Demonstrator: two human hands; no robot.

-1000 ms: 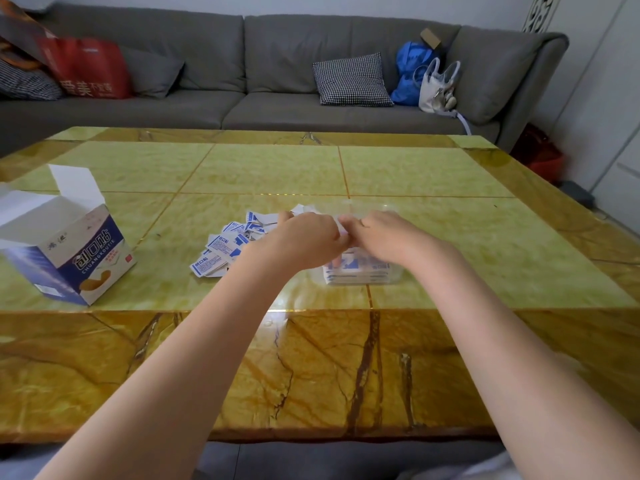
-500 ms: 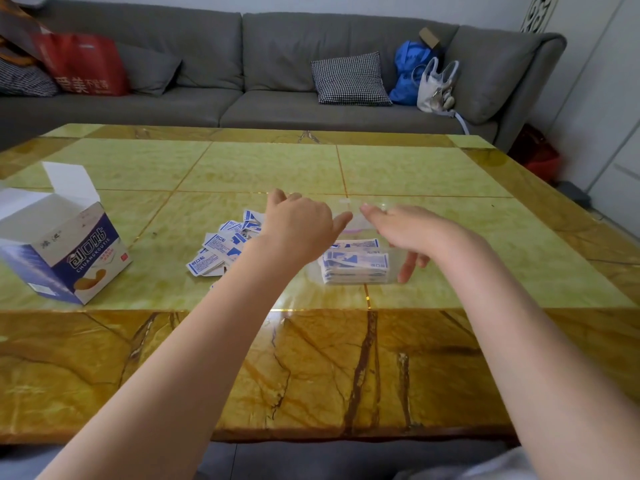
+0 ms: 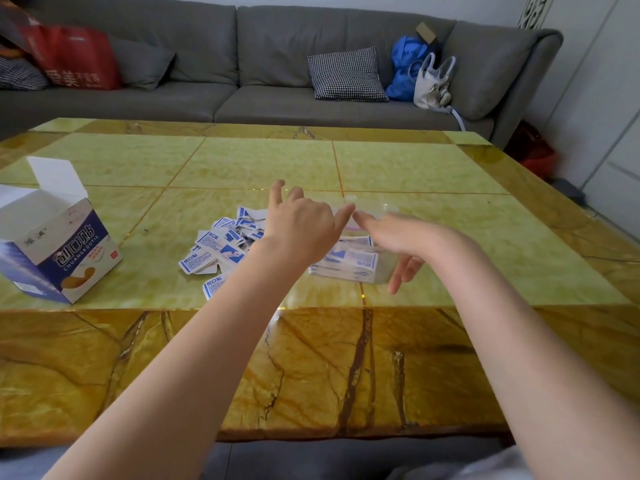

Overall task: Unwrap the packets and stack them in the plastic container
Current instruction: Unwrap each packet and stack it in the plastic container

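Observation:
A clear plastic container stands mid-table with a stack of blue-and-white packets inside. A loose pile of the same packets lies just left of it. My left hand hovers over the pile's right side, fingers spread, its thumb tip close to the container's rim. My right hand hangs above the container with fingers apart and pointing down. I see nothing held in either hand.
An opened blue-and-white carton sits at the table's left edge. Behind the yellow marble table runs a grey sofa with a checked cushion, a red bag and blue and white bags.
A second ago both hands were closed together over the container. They have since separated and opened, the left lifting toward the pile, the right spreading above the stacked packets.

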